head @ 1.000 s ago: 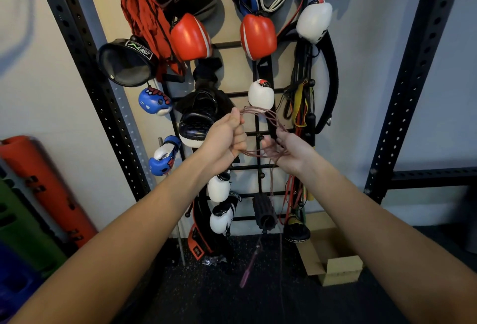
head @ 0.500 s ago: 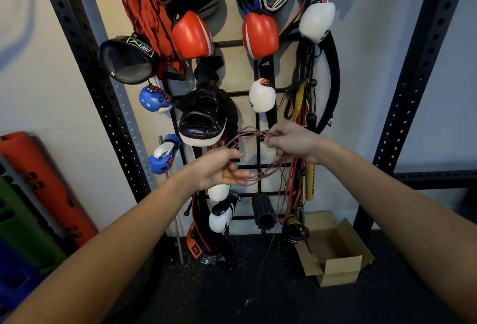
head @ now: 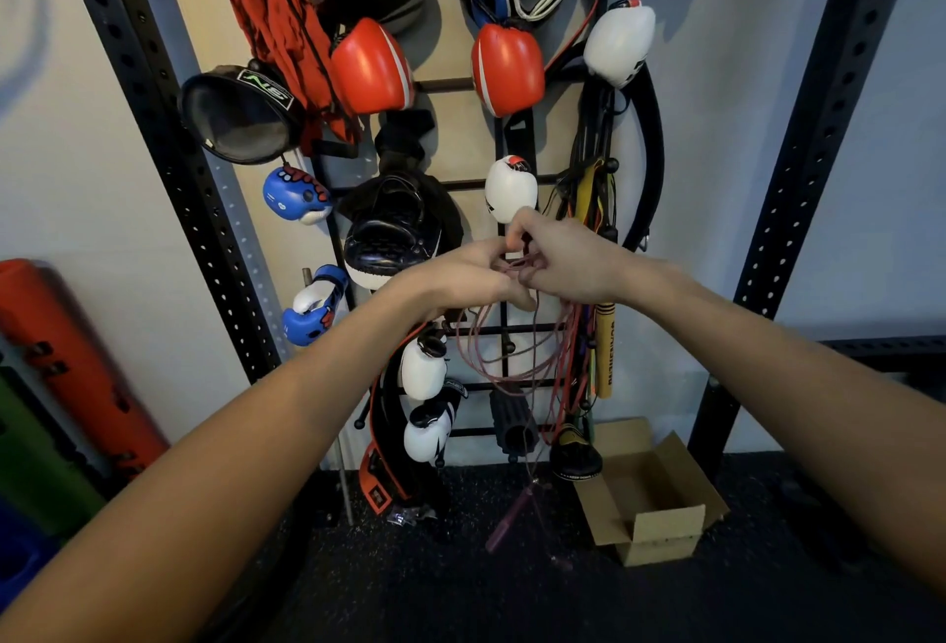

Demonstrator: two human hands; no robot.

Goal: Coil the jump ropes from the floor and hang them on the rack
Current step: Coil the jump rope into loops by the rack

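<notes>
The two hands are up in front of the rack (head: 445,84), close together and touching each other. The left hand (head: 460,279) has its fingers curled round the top of the rope (head: 504,376). The right hand (head: 568,263) is bent round the same bunch of rope from the other side. Its thumb and first finger are just under a white glove (head: 511,187).

The rope is thin and dark pink. It hangs down from the hands in a few long loops in front of the black bars of the rack. One strand goes much lower and ends in a pink handle (head: 504,522) down by the floor (head: 409,586). I cannot tell if the handle touches the floor.

Lots of things hang on the rack. There are two red gloves (head: 371,66) near the top and a blue glove (head: 297,194) on the left. A yellow stick (head: 605,350) hangs just to the right of the rope loops. An open box (head: 660,524) sits on the floor under it, near the wall.
</notes>
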